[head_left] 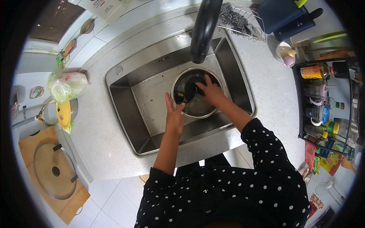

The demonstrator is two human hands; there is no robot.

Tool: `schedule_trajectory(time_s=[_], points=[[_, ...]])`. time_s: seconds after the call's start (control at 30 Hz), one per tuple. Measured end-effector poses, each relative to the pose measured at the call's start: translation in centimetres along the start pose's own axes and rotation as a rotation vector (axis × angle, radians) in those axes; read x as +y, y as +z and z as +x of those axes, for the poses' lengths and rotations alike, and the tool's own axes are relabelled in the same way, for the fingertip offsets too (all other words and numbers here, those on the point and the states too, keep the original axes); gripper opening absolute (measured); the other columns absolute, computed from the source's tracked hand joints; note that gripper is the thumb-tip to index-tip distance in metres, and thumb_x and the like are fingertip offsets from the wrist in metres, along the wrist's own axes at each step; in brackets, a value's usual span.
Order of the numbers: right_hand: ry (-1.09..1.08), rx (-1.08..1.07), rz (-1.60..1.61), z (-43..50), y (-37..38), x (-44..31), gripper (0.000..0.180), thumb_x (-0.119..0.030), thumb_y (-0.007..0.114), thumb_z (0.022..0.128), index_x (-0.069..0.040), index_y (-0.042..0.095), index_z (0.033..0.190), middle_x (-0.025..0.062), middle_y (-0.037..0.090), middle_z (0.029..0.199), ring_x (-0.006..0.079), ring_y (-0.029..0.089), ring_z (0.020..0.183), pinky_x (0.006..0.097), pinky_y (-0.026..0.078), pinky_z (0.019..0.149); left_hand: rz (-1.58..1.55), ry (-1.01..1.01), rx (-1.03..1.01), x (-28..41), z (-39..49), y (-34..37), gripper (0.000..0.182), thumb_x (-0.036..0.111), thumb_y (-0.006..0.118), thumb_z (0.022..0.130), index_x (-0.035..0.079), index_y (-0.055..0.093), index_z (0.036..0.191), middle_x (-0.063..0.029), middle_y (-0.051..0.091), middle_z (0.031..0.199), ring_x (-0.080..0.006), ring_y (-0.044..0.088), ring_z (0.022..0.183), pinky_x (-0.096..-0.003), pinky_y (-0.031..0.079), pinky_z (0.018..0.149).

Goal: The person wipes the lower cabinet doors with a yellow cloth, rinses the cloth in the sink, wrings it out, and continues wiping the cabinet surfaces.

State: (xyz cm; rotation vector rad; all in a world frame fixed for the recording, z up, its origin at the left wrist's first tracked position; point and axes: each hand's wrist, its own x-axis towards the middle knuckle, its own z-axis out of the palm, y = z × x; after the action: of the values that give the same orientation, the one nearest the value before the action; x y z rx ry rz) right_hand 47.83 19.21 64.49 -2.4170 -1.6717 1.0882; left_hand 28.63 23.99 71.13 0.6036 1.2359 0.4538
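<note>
A round metal bowl (pixel 197 116) sits in the right part of a stainless steel sink (pixel 151 105). Inside it lies a dark, nearly black mass (pixel 190 89), with what looks like some liquid around it; I cannot tell what the mass is. My left hand (pixel 175 115) is at the bowl's near left rim, thumb over the edge and fingers along the outside. Reaching in from the right, my right hand (pixel 212 91) has its fingers spread over the dark mass and partly hidden against it. Whether they pinch any of it is unclear.
A black faucet (pixel 204 34) hangs over the sink's far side. Behind it, a wire rack (pixel 251 21) holds scouring pads. Bottles fill a black shelf (pixel 298 99) at right. A bagged vegetable (pixel 68 84) rests at left, and a glass lid (pixel 55 182) leans against a wooden board (pixel 77 196).
</note>
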Motion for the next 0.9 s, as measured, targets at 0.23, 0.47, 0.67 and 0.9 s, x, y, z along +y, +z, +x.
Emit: schedule_trajectory(time_s=[0.23, 0.47, 0.67, 0.9], points=[[-0.194, -0.137, -0.190, 1.2, 5.8, 0.5, 0.043, -0.009, 0.060, 0.079, -0.018, 0.054, 0.121, 0.0184, 0.032, 0.142, 0.0474, 0.047, 0.115, 0.0511, 0.047, 0.090, -0.160, -0.108, -0.086, -2.1, 0.1, -2.2, 0.057, 0.015, 0.050, 0.092, 0.006, 0.026, 0.143, -0.0195, 0.045, 0.133, -0.0307, 0.048, 0.121, -0.0494, 0.044, 0.096], [-0.422, 0.247, 0.377, 0.0, -2.7, 0.1, 0.019, 0.002, 0.061, 0.065, -0.008, 0.062, 0.082, 0.0145, 0.060, 0.089, 0.0338, 0.057, 0.090, 0.0417, 0.046, 0.073, -0.320, -0.326, -0.027, -3.2, 0.7, -2.0, 0.055, 0.026, 0.053, 0.092, 0.000, 0.032, 0.136, -0.0197, 0.047, 0.129, -0.0327, 0.051, 0.115, -0.0510, 0.047, 0.093], [-0.707, 0.179, 0.508, -8.8, -14.0, -5.4, 0.019, 0.004, 0.058, 0.065, -0.006, 0.064, 0.081, 0.0113, 0.060, 0.078, 0.0314, 0.058, 0.079, 0.0389, 0.045, 0.070, -0.542, -0.569, -0.161, -1.9, 2.7, 2.2, 0.070, 0.050, 0.048, 0.091, -0.005, 0.035, 0.133, -0.0223, 0.048, 0.129, -0.0370, 0.049, 0.119, -0.0562, 0.040, 0.099], [-0.827, -0.041, 0.690, -13.3, -18.2, -6.5, 0.024, 0.004, 0.058, 0.069, -0.004, 0.065, 0.090, 0.0081, 0.065, 0.091, 0.0205, 0.061, 0.087, 0.0305, 0.048, 0.078, -0.353, -0.335, -0.465, 0.1, 4.6, 4.8, 0.046, 0.049, 0.058, 0.088, 0.007, 0.059, 0.105, -0.0101, 0.064, 0.098, -0.0240, 0.063, 0.091, -0.0406, 0.052, 0.082]])
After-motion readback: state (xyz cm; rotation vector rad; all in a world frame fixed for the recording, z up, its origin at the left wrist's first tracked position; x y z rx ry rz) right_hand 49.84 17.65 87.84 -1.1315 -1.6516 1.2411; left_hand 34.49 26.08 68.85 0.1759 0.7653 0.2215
